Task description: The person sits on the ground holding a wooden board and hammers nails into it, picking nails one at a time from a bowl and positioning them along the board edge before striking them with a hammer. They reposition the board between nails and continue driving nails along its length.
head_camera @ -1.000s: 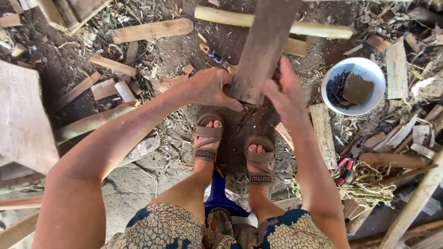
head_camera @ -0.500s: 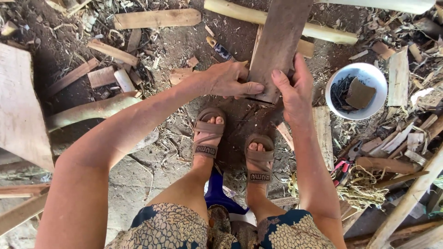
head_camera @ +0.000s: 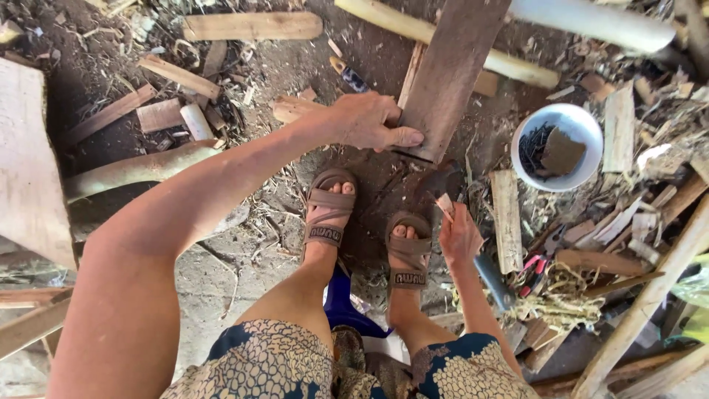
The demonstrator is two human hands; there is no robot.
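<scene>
Two bare hands are at work over a dirt floor (head_camera: 221,288) littered with wood scraps. The left hand (head_camera: 369,122) is closed on the near end of a dark plank (head_camera: 450,66), thumb laid flat across its face, holding it tilted up off the ground just beyond the person's sandalled feet (head_camera: 329,214). The right hand (head_camera: 459,235) sits lower, near the right foot, its fingers pinched around a small pale sliver of wood (head_camera: 444,205); a dark handle (head_camera: 493,281) shows just under the wrist, though I cannot tell whether the hand grips it. To the right stands a white bowl (head_camera: 583,177) holding dark nails and a brown scrap. Red-handled pliers (head_camera: 535,266) lie among shavings beside a short board (head_camera: 507,220). A pale round pole (head_camera: 443,41) lies across the ground behind the plank
</scene>
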